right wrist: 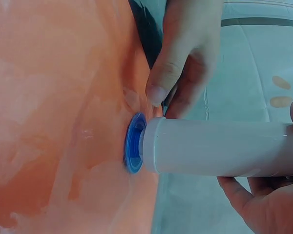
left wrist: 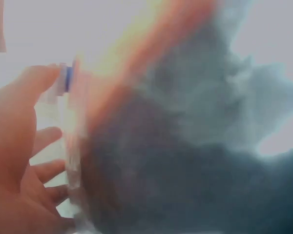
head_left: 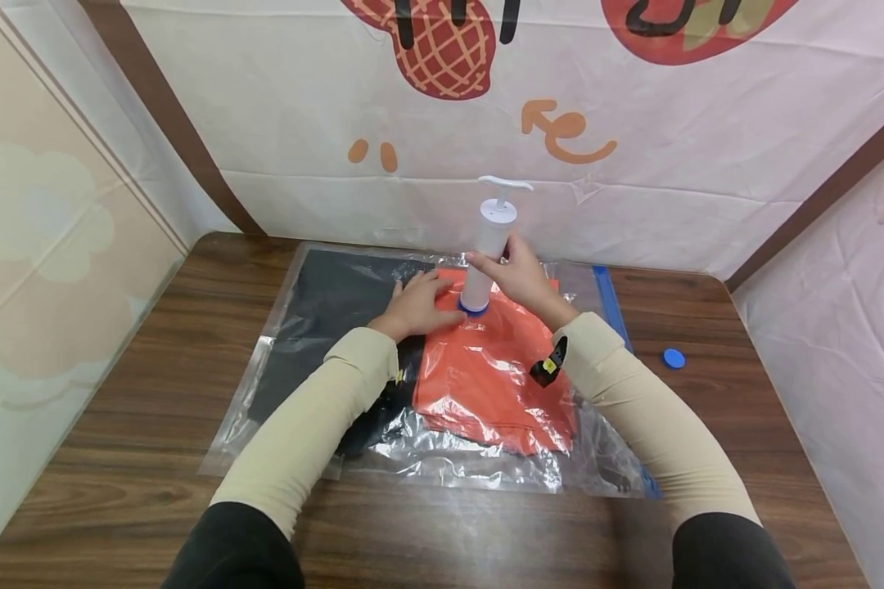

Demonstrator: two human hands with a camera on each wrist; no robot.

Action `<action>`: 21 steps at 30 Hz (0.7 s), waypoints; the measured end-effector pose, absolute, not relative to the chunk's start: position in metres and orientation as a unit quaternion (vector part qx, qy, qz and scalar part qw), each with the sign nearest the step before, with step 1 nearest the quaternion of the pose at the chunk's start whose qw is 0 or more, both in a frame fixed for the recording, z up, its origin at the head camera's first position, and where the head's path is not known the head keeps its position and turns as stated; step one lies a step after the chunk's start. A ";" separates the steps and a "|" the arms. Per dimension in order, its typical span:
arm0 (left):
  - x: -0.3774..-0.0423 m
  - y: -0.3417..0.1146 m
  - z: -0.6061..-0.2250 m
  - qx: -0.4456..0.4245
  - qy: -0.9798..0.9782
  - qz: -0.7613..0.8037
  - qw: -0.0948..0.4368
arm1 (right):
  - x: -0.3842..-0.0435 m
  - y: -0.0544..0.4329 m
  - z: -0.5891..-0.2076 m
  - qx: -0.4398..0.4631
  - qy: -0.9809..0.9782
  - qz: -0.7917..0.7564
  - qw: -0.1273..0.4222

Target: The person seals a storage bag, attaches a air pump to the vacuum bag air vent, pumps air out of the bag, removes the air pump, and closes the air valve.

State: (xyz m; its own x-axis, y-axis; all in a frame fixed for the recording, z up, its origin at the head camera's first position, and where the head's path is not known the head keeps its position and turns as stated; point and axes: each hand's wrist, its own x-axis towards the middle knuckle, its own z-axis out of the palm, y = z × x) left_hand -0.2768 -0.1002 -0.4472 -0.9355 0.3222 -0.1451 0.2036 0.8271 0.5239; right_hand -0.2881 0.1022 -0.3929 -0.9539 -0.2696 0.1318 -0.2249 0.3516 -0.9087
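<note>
A white hand pump (head_left: 491, 237) stands nearly upright on the blue valve (right wrist: 133, 143) of a clear vacuum storage bag (head_left: 442, 470). My right hand (head_left: 523, 278) grips the pump's barrel, its thumb and fingers around it; the T-shaped handle (head_left: 506, 183) sticks up above. Beside the valve my left hand (head_left: 418, 308) rests on the bag with its fingers spread, the thumb close to the pump's base. Folded orange cloth (head_left: 486, 384) lies inside the bag under the pump, and dark cloth (head_left: 317, 303) fills the left part. The left wrist view is blurred and washed out.
A blue round cap (head_left: 674, 358) lies on the wooden table (head_left: 714, 425) to the right of the bag. The bag's blue zip edge (head_left: 610, 303) runs down its right side. A printed cloth wall (head_left: 295, 106) stands behind the table.
</note>
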 end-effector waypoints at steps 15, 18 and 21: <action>-0.266 -0.076 -0.435 0.138 0.890 0.434 0.002 | -0.288 0.101 -0.393 -0.142 0.818 -0.557 0.021; -0.265 -0.072 -0.435 0.131 0.883 0.450 -0.015 | -0.287 0.100 -0.394 -0.138 0.818 -0.558 0.027; -0.266 -0.070 -0.435 0.128 0.876 0.464 -0.028 | -0.286 0.100 -0.395 -0.140 0.816 -0.561 0.026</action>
